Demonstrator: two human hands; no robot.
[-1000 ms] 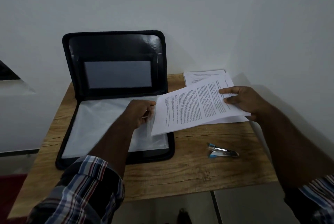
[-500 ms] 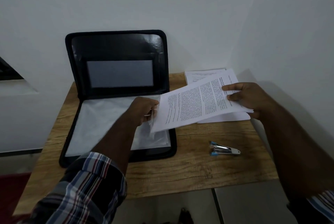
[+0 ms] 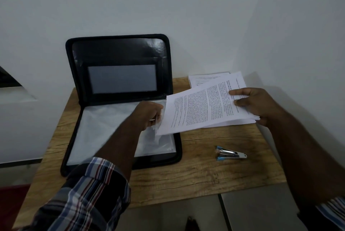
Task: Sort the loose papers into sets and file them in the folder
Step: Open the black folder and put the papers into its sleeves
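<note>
Filing is underway: right hand (image 3: 259,105) pinches a paper set (image 3: 201,111) beside the open folder (image 3: 119,100); left hand (image 3: 149,115) pinches a plastic sleeve (image 3: 112,130); more papers (image 3: 203,79) wait behind.

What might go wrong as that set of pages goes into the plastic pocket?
The left hand pinches only the edge of the clear sleeve, so the opening may collapse and the set of pages could catch and crumple. The right hand grips just one end, so sheets might fan apart. The stapler lies close to the right forearm and may get knocked.
</note>
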